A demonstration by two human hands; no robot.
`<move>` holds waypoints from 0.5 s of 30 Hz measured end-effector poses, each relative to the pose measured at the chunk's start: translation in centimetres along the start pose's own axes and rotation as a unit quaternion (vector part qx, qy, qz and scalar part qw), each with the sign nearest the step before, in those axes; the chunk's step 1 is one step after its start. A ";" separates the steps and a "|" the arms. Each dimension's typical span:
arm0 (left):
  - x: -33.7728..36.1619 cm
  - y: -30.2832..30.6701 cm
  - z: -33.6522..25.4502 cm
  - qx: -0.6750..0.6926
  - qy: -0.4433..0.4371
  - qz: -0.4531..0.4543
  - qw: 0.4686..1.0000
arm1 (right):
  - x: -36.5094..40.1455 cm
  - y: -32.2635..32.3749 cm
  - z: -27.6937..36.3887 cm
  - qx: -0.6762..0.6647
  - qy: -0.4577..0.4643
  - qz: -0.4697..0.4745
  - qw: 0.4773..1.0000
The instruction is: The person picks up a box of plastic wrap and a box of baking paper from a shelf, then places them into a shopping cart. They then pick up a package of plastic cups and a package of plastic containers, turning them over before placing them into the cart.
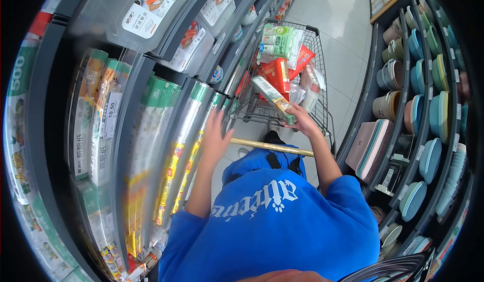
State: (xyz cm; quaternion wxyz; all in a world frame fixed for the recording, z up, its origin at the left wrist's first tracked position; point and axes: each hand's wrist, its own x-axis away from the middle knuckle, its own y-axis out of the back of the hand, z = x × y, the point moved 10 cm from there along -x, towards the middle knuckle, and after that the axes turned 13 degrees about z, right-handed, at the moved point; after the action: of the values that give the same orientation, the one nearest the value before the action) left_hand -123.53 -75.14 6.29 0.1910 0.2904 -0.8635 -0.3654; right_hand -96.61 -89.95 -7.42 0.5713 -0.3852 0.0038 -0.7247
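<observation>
My right hand (301, 120) is closed around the green-tipped lower end of a long narrow box (273, 98), white with a brown and green print. It resembles the baking paper boxes (85, 115) on the left shelf. The box tilts up and left, overlapping the near end of a loaded shopping cart (322, 100). My left hand (216, 136) is raised beside the left shelf, blurred, its fingers apart and nothing in them. Closest to it are upright slim wrap boxes (184, 146) with yellow lower ends.
The cart holds a green-and-white pack of rolls (277, 41) and red packages (276, 74). Its gold handlebar (272, 147) crosses in front of me. Clear plastic containers (189, 50) fill the upper left shelf; bowls (388, 105) and lunch boxes (368, 148) line the right. Tiled floor (335, 40) runs ahead.
</observation>
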 end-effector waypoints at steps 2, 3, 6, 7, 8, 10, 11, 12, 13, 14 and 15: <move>0.9 -2.7 0.6 -0.011 0.015 0.067 0.998 | -4.3 2.1 -2.9 0.038 -0.043 -0.050 0.997; 1.8 -3.8 0.3 -0.022 0.021 0.094 0.995 | -6.1 3.2 -4.2 0.057 -0.063 -0.076 0.993; 4.1 -6.6 0.9 -0.024 0.041 0.130 0.990 | -9.9 3.8 -6.6 0.025 -0.082 -0.084 0.993; 4.8 -7.5 1.6 -0.019 0.050 0.134 0.990 | -10.7 3.5 -6.9 0.072 -0.092 -0.080 0.990; 5.4 -8.4 2.5 -0.021 0.056 0.137 0.989 | -11.5 3.3 -7.3 0.119 -0.102 -0.075 0.985; 6.3 -10.0 4.0 -0.052 0.057 0.135 0.988 | -12.0 2.0 -7.1 0.176 -0.093 -0.054 0.979; 6.6 -10.8 4.6 -0.066 0.056 0.134 0.987 | -12.7 1.9 -7.2 0.203 -0.071 -0.033 0.976; 6.6 -11.3 4.9 -0.079 0.067 0.158 0.982 | -13.0 1.3 -6.9 0.231 -0.050 -0.013 0.971; 6.7 -11.6 5.0 -0.084 0.064 0.163 0.981 | -13.1 0.8 -6.6 0.260 -0.029 0.006 0.965; 6.6 -12.0 5.1 -0.089 0.061 0.167 0.980 | -12.6 2.0 -7.1 0.248 -0.061 -0.034 0.966; 6.4 -12.2 5.0 -0.094 0.057 0.172 0.979 | -12.1 2.4 -5.9 0.318 -0.014 -0.062 0.946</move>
State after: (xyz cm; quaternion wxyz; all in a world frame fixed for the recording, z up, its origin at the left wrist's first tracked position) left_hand -126.69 -83.57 -5.28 0.3263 0.1391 -0.8501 -0.3893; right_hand -97.33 -83.27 -19.33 0.6184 -0.1927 -0.2585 -0.7167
